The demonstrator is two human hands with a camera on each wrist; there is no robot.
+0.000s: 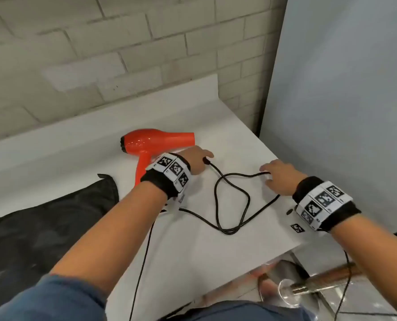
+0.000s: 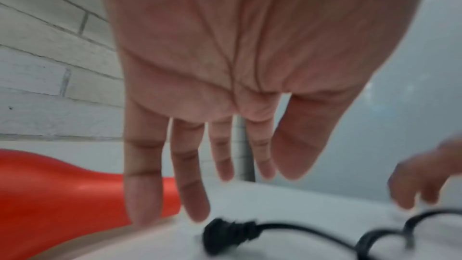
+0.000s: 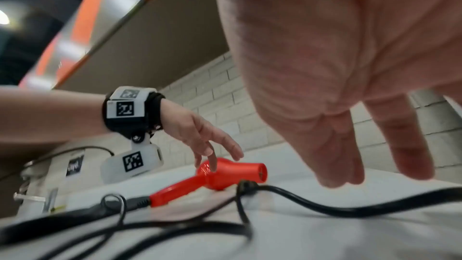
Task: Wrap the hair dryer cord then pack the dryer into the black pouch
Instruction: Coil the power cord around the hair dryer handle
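Note:
A red hair dryer [image 1: 158, 142] lies on the white table [image 1: 193, 256], nozzle to the right, handle towards me. Its black cord [image 1: 230, 200] sprawls in loose loops in front of it and ends in a plug [image 1: 206, 161]. My left hand [image 1: 201, 158] hovers just over the plug [image 2: 230, 234], fingers [image 2: 190, 175] straight, holding nothing. My right hand [image 1: 277, 179] reaches down over a bend of the cord [image 3: 350, 207] with spread fingers [image 3: 337, 155], not gripping it. The black pouch [image 1: 42, 228] lies flat at the left.
A white brick wall [image 1: 100, 66] backs the table and a grey panel [image 1: 343, 112] closes the right side. The table's front right edge [image 1: 285, 249] is near my right wrist. Below it stands a metal stool [image 1: 297, 288]. A thin camera wire [image 1: 142, 262] hangs from my left wrist.

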